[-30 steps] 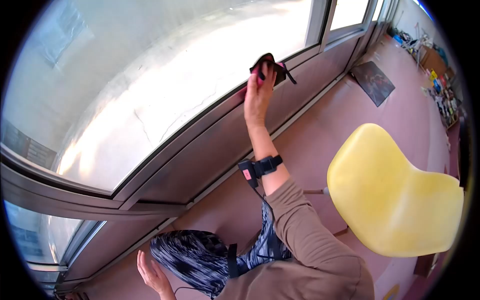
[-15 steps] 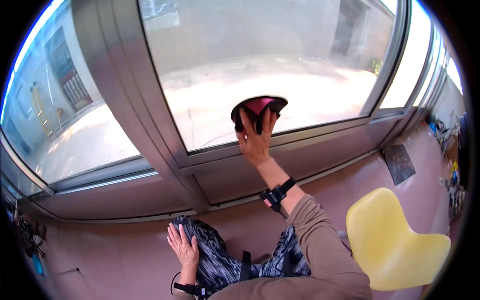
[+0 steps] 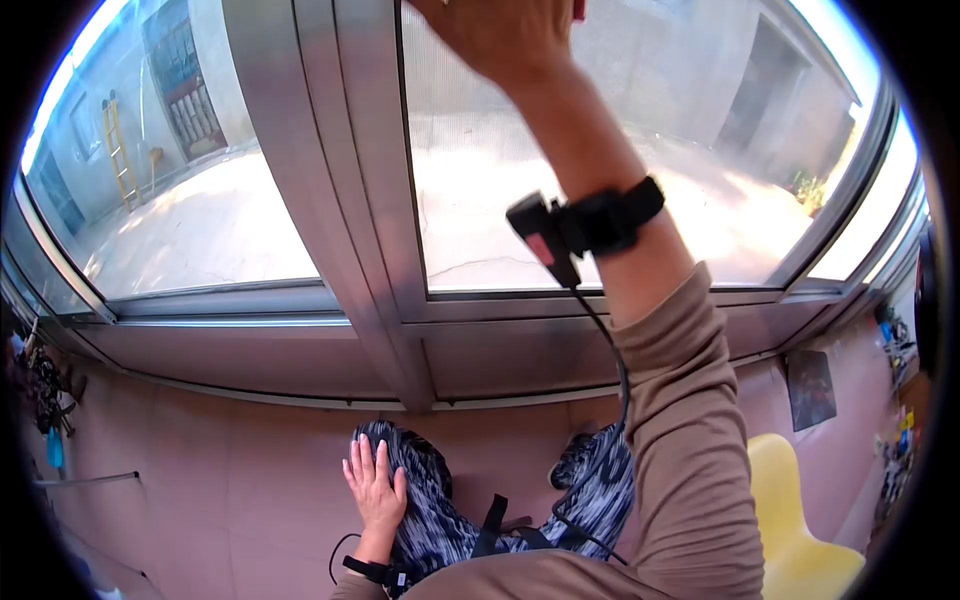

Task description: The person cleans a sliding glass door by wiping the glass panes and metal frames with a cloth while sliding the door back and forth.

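My right hand (image 3: 512, 35) is raised high against the window pane (image 3: 480, 200), and its fingers run out of the top of the view. Beside it shows a small pink-red bit (image 3: 579, 9) of the pink-and-black pad it grips; the rest is hidden or out of view. A black strap with a small device (image 3: 600, 222) sits on that wrist, its cable hanging down. My left hand (image 3: 376, 492) lies flat on my left knee, fingers stretched out and holding nothing. The patterned trousers (image 3: 425, 515) show beneath it.
Metal window frames (image 3: 345, 150) rise in front of me above a low panel (image 3: 560, 365). To my right stands a yellow chair (image 3: 790, 510), with a dark flat square (image 3: 810, 390) on the floor beyond. Several small items crowd the far right edge.
My right hand has moved up the glass from near the lower frame to the top of the view, taking the pad along. My left hand still rests on the knee. The view has shifted.
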Motion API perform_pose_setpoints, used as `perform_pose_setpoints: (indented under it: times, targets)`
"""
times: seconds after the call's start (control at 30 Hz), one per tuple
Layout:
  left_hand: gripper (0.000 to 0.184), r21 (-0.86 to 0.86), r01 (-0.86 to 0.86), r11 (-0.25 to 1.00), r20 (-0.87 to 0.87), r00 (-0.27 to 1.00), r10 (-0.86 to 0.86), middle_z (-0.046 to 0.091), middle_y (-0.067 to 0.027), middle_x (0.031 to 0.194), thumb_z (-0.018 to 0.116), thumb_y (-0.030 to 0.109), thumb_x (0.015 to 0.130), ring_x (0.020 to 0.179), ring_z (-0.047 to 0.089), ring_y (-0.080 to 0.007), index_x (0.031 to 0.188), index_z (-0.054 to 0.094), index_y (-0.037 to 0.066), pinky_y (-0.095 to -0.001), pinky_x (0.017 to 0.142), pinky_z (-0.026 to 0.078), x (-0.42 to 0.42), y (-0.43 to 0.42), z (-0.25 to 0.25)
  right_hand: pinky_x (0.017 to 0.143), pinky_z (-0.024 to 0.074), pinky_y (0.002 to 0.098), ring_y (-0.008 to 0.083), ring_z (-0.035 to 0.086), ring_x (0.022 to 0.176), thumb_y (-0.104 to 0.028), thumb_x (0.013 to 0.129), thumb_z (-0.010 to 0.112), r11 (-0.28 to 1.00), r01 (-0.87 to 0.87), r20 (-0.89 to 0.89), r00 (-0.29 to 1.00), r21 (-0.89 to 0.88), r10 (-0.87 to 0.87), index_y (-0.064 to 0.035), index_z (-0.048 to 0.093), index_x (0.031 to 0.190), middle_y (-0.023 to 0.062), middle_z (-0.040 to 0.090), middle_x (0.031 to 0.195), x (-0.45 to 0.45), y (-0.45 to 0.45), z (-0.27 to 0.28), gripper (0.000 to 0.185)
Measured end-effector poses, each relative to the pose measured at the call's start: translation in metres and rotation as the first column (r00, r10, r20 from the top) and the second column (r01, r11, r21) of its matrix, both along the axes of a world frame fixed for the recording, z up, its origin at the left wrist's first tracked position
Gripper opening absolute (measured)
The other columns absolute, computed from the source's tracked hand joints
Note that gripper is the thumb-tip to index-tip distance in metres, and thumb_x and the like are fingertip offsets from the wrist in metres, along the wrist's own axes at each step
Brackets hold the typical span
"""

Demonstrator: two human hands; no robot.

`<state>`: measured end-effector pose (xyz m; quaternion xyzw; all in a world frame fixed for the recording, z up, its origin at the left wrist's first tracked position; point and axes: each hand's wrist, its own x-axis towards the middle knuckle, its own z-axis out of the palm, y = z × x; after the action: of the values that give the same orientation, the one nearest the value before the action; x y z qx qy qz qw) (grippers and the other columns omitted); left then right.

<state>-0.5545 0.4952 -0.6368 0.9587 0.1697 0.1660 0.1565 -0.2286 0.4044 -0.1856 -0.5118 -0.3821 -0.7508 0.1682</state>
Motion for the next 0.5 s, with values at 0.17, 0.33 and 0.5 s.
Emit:
perform_pose_setpoints:
  times: [0.17, 0.33, 0.5]
  targets:
    - [0.057, 0.027, 0.049, 0.998, 0.010, 0.999, -0.050, 0.027, -0.0160, 0.151, 0.056, 0.024, 0.086, 0.140, 0.021, -0.0344, 0.139, 0.041, 0.008, -0.0516, 0.112, 0.013, -0.001, 0.001, -0.002, 0.103, 0.0195, 0.0608, 0.0319, 0.032, 0.132, -0.062, 0.084, 0.050, 0.968, 0.083, -0.399, 0.900, -0.236, -0.175, -0.0306, 0.058, 0.124, 0.0107, 0.049, 0.126, -0.020, -0.014, -0.156, 0.052]
    - [0.057, 0.046, 0.037, 0.998, 0.031, 0.999, -0.039, 0.029, -0.0171, 0.150, 0.056, 0.025, 0.086, 0.140, 0.023, -0.0349, 0.138, 0.042, 0.009, -0.0543, 0.111, 0.014, 0.002, -0.003, -0.003, 0.108, 0.0251, 0.0443, 0.0217, 0.034, 0.132, -0.046, 0.085, 0.056, 0.919, -0.134, -0.612, 0.779, -0.370, -0.133, -0.0121, 0.067, 0.105, 0.0014, 0.050, 0.131, -0.034, -0.055, -0.300, 0.041]
    - [0.056, 0.059, 0.059, 0.997, 0.011, 0.998, -0.059, 0.029, -0.0163, 0.150, 0.056, 0.026, 0.086, 0.140, 0.023, -0.0342, 0.138, 0.042, 0.009, -0.0545, 0.111, 0.014, 0.002, -0.008, 0.002, 0.108, 0.0278, 0.0405, 0.0177, 0.038, 0.128, -0.020, 0.079, 0.059, 0.659, -0.060, -0.335, 0.894, -0.749, -0.298, -0.0229, 0.060, 0.117, -0.0030, 0.047, 0.135, -0.020, -0.112, -0.276, 0.038]
